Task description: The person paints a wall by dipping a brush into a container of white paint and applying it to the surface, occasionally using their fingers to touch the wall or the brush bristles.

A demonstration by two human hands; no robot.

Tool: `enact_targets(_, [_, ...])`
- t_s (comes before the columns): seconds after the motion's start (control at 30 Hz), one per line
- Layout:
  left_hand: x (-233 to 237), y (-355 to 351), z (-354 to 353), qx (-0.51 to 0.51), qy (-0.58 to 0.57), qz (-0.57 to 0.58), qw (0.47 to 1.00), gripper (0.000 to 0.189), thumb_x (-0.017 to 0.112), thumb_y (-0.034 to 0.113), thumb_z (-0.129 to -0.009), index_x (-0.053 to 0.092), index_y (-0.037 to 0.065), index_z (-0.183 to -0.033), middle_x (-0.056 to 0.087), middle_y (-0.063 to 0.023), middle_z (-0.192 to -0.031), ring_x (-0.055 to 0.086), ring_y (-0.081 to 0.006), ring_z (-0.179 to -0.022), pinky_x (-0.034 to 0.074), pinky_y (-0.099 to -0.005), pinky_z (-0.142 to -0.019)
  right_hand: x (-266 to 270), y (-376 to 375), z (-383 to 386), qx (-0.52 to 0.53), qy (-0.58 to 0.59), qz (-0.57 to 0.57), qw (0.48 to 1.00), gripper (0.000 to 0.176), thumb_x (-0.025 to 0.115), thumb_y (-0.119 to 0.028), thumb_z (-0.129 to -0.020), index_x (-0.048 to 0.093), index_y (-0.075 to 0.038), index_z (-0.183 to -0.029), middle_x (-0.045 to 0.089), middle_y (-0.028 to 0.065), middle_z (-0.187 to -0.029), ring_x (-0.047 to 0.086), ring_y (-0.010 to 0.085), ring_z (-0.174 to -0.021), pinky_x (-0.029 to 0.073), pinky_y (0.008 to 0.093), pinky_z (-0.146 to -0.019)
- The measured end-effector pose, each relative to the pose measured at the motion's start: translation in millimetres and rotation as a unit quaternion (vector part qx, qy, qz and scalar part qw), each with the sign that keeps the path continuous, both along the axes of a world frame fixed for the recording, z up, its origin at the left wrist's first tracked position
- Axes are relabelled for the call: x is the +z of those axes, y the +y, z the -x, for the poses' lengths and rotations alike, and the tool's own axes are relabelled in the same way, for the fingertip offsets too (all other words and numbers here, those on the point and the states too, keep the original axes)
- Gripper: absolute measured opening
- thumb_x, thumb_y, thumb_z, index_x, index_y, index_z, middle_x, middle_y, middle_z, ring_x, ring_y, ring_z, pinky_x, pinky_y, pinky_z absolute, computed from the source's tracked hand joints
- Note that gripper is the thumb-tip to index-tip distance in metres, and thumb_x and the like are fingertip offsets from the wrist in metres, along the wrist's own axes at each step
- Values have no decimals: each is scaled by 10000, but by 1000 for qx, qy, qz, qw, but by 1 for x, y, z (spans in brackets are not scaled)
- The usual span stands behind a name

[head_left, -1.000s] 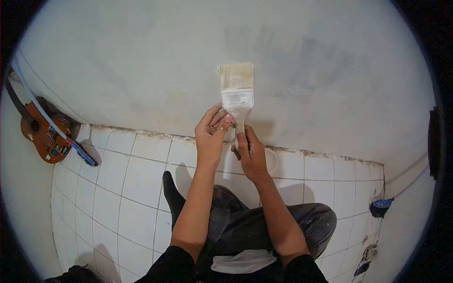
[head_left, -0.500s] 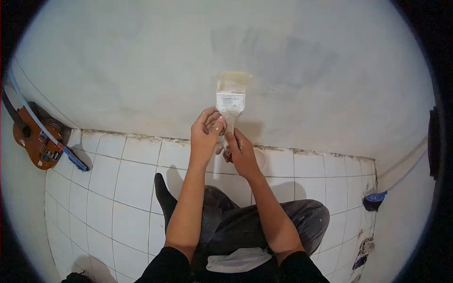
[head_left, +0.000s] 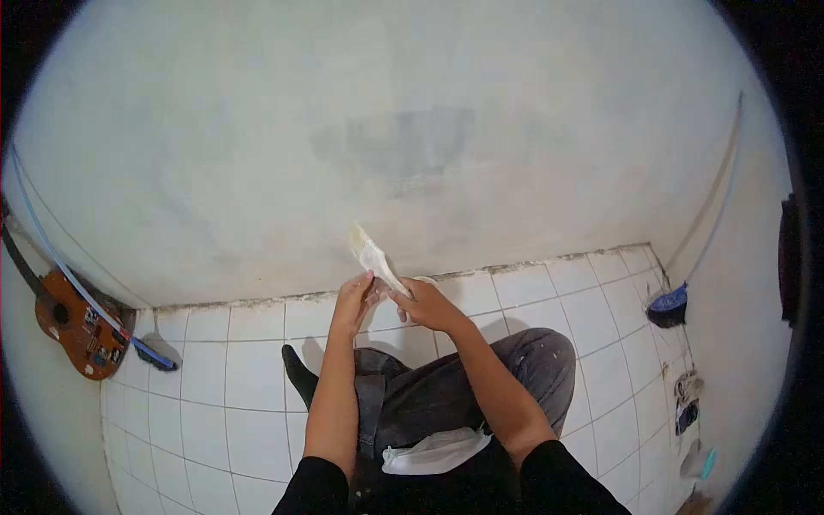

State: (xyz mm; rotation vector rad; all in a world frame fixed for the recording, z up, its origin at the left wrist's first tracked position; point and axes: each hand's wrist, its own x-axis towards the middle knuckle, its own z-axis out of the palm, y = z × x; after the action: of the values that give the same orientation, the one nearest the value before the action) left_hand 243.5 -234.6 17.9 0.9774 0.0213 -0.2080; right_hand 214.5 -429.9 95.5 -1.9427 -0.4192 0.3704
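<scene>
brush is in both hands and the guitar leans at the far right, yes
No: the head view shows the guitar leaning at the far left. The brush is in both hands, the left hand and the right hand.

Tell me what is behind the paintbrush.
Behind the paintbrush is the pale plastered wall, with a grey patch higher up. The left hand and right hand cover its handle and the foot of the wall there.

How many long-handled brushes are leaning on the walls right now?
2. One brush at the left wall beside the guitar, the other brush in the right corner. More may be out of view.
</scene>
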Motion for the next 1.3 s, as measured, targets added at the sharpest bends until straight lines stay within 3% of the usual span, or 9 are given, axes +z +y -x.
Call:
enact_targets(0.1, [4,-6,14,-67,42,-77,994,303,618,303,-999,688,9,-972,666,-23,-817,590,-79,-741,443,-215,-632,-1,-20,13,-28,-54,40,997,332,550,-267,-991,578,12,-1171,673,129,-748,661,210,-645,525,370,-668])
enact_targets(0.17, [14,-14,26,-116,36,-149,981,322,600,302,-1009,702,-3,-1024,696,-28,-852,573,-69,-718,438,-202,-619,3,-31,24,-66,-136,12,988,296,550,-236,-997,601,-14,-1185,655,90,-809,613,143,-692,499,294,-592])
enact_targets(0.27, [19,-20,32,-169,17,-178,969,337,596,307,-1011,708,-7,-1063,714,-29,-885,564,-66,-710,443,-197,-632,36,-53,27,-7,33,-35,999,262,584,-189,-974,604,1,-1153,659,73,-804,595,124,-663,488,282,-587])
enact_targets(0.37, [15,-12,29,-234,-14,-171,957,350,605,315,-1005,706,-15,-1063,693,-21,-860,566,-74,-723,458,-212,-665,49,-67,14,-47,-75,-123,988,228,644,-149,-930,624,2,-1100,632,31,-749,547,80,-631,474,273,-570])
enact_targets(0.53, [31,-3,22,-137,-43,-190,971,343,637,361,-978,678,21,-974,620,-10,-796,548,-104,-737,448,-249,-684,109,-83,4,-204,-238,-26,949,341,693,-267,-900,624,3,-1096,623,75,-681,527,85,-592,467,285,-579])
enact_targets(0.67, [40,3,17,-28,-58,-173,983,313,630,343,-973,574,79,-815,510,12,-712,466,-115,-681,395,-267,-654,61,-96,-21,-312,-360,-62,877,259,589,-244,-988,627,-8,-1087,605,76,-684,529,100,-617,452,288,-586])
enact_targets(0.9, [45,0,-13,39,-81,75,993,249,585,265,-982,482,124,-803,421,19,-708,424,-111,-678,362,-259,-659,33,-81,-34,-292,-340,-36,893,289,490,-256,-1050,623,-1,-1080,616,102,-751,542,159,-637,441,308,-611])
enact_targets(1.13, [34,-7,-26,55,-31,54,997,190,583,245,-978,499,111,-872,461,15,-775,432,-110,-718,368,-260,-664,19,-55,-40,-216,-318,-4,923,284,519,-269,-1037,612,-7,-1097,647,148,-791,643,286,-671,497,380,-629])
enact_targets(1.3, [41,-6,-21,72,-23,72,995,177,605,225,-958,597,61,-1026,524,16,-800,455,-98,-719,394,-261,-680,10,-49,-39,-203,-330,127,913,284,541,-277,-1022,610,-12,-1095,644,174,-795,631,327,-674,496,390,-634])
